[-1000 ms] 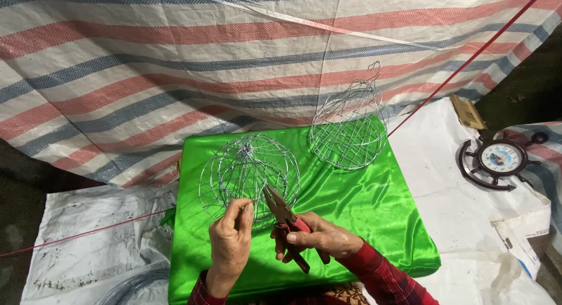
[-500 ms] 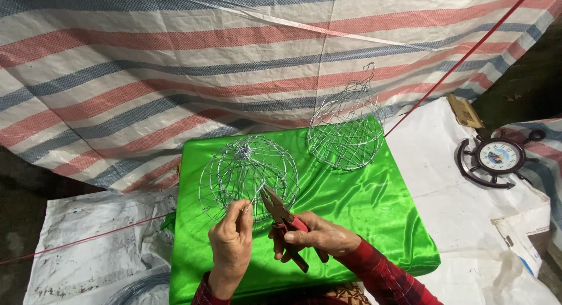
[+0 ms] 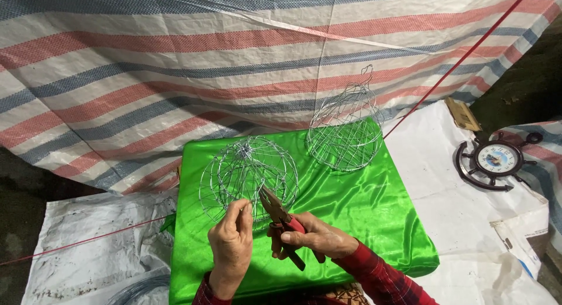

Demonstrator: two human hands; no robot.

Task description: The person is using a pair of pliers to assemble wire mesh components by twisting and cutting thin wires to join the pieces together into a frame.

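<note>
The left hand [image 3: 231, 246] pinches the wire ball [image 3: 249, 176] at 12 o'clock, steadying it; the right hand [image 3: 313, 237] grips red-handled pliers [image 3: 280, 218] angled toward its wire.

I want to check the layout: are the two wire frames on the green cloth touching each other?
Apart. The head view shows bare green cloth between the round wire frame near the hands and the pear-shaped wire frame farther back.

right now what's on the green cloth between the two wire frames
Nothing: the head view shows only bare green cloth between the round wire frame and the pear-shaped wire frame.
</note>
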